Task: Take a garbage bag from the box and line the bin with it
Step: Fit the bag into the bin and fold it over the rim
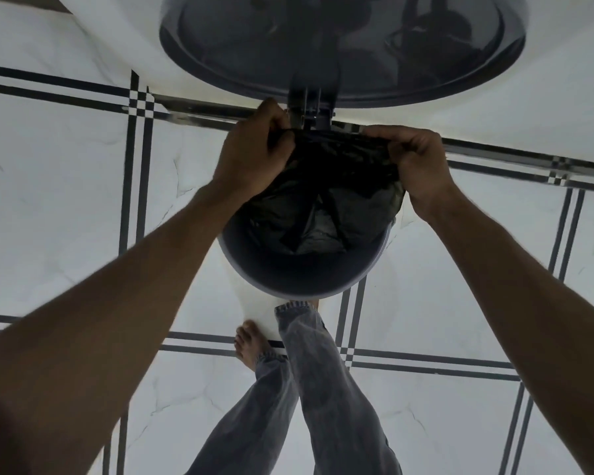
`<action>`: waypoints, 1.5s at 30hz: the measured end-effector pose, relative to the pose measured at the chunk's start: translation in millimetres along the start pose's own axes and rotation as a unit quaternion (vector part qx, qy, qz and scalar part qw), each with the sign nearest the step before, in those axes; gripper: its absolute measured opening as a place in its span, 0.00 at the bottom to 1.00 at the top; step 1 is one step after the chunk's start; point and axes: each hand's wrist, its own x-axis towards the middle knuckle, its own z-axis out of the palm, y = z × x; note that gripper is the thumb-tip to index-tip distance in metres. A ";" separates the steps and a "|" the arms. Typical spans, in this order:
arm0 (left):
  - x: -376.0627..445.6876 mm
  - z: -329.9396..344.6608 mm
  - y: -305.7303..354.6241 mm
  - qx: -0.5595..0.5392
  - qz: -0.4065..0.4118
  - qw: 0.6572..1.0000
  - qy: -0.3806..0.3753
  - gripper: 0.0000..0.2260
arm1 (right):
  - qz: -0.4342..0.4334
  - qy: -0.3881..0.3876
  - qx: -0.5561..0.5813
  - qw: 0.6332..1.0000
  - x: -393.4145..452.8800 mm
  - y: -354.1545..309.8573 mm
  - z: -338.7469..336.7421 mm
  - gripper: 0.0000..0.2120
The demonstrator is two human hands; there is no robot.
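A round grey pedal bin (299, 282) stands open on the tiled floor below me, its lid (340, 46) tipped up at the far side. A black garbage bag (326, 197) hangs inside it, crumpled, with its far edge pulled up to the rim near the hinge. My left hand (251, 156) pinches the bag's edge at the far left of the rim. My right hand (415, 162) grips the edge at the far right. The near part of the rim is bare. The box of bags is not in view.
White marble-look floor tiles (66, 200) with dark double lines surround the bin. A wall base runs behind the lid. My legs in grey jeans (309, 389) stand right at the bin's near side, one bare foot (251, 344) beside it.
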 end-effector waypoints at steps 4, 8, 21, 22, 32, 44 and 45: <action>-16.1 -26.6 -20.1 -0.072 -0.028 0.992 -0.100 0.11 | 0.000 0.026 -0.022 0.999 4.8 -1.3 7.9 0.24; -6.2 -47.9 -32.7 -0.139 -0.067 0.980 -0.127 0.07 | 0.004 0.057 -0.023 0.998 13.6 -6.0 19.0 0.22; 50.1 -9.2 -39.9 -0.176 -0.254 0.950 -0.048 0.05 | 0.189 0.020 -0.077 0.979 39.9 1.8 16.9 0.18; 45.4 -10.5 -42.1 -0.196 -0.254 0.945 -0.069 0.06 | 0.181 0.012 -0.093 0.979 40.1 3.6 15.0 0.19; 1.2 -34.9 -70.0 -0.191 -0.129 0.962 -0.146 0.07 | 0.104 -0.042 -0.065 0.992 17.6 22.8 4.6 0.17; -29.1 -44.7 -69.3 -0.077 -0.087 0.986 -0.118 0.28 | 0.043 -0.100 -0.141 0.984 -5.1 29.4 -8.2 0.23; -30.3 -46.7 -67.9 -0.063 -0.075 0.986 -0.133 0.30 | 0.024 -0.109 -0.167 0.980 -6.4 30.1 -10.0 0.23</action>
